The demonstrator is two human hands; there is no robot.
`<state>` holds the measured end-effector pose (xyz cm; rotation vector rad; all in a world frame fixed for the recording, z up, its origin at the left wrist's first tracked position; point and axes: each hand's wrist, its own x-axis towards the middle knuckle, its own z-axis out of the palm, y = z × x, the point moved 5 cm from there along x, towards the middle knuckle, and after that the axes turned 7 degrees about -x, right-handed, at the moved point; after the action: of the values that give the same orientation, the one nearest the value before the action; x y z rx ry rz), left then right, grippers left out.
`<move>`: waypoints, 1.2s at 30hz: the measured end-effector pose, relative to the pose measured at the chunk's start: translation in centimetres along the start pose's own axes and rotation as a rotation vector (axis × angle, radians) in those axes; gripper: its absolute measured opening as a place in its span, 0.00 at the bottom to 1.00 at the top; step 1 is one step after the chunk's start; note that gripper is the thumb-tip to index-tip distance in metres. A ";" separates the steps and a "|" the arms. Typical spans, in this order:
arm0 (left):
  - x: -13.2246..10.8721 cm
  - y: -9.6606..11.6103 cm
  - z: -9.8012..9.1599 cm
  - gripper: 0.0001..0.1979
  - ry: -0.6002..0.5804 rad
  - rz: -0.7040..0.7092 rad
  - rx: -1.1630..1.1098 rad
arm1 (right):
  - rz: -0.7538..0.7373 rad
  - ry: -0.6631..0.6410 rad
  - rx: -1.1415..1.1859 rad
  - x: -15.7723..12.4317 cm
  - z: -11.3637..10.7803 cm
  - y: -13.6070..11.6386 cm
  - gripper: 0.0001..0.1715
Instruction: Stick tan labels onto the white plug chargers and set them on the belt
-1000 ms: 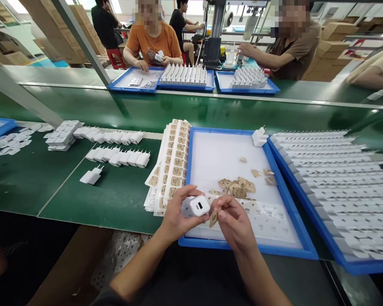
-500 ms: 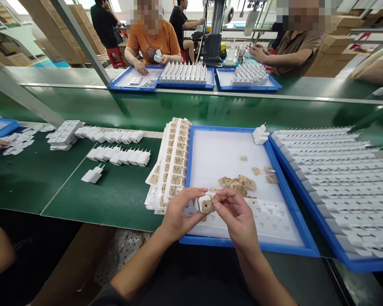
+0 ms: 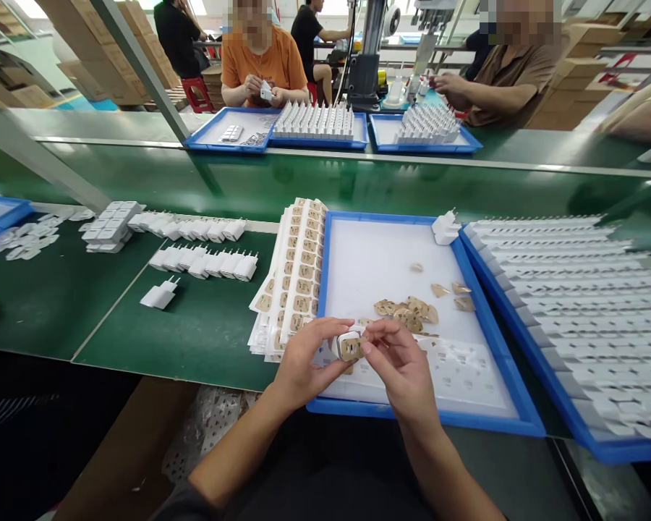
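Observation:
Above the near part of a blue-rimmed tray (image 3: 428,414), my left hand (image 3: 302,362) is closed around a white plug charger (image 3: 337,346), its end face turned up toward me. A tan sticker (image 3: 351,349) with small dark openings lies over that face. My right hand (image 3: 404,369) pinches the sticker at its right edge with thumb and fingertips. Just beyond my hands, a pile of loose tan peeled pieces (image 3: 412,312) lies in the tray. One white charger (image 3: 445,229) stands at the tray's far right corner.
Sticker sheets (image 3: 285,289) are stacked left of the tray. Rows of white chargers (image 3: 200,262) and a single charger (image 3: 160,294) lie further left. To the right, a tilted blue tray (image 3: 521,340) holds many chargers. Across the bench, co-workers sit behind more trays (image 3: 228,148).
My hands stay nearly in place, with the sticker lying flatter on the charger face. The co-worker in orange has lifted a hand from the tray. A neighbour's hand at far left has drawn back.

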<state>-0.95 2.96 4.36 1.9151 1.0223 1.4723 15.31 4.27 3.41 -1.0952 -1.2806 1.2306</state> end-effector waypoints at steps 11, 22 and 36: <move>0.1 0.1 0.1 0.19 0.001 0.017 0.026 | -0.037 0.050 -0.102 0.0 0.4 -0.3 0.10; -0.2 -0.1 -0.2 0.20 0.014 0.023 0.067 | -0.164 0.095 -0.369 -0.1 0.7 -0.8 0.13; -0.9 -1.0 0.1 0.18 0.175 -0.023 -0.060 | -0.052 -0.104 -0.074 0.5 1.5 1.0 0.13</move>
<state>-1.21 2.83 3.10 1.7519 1.0604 1.6618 13.70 4.70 2.53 -1.0546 -1.4349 1.2228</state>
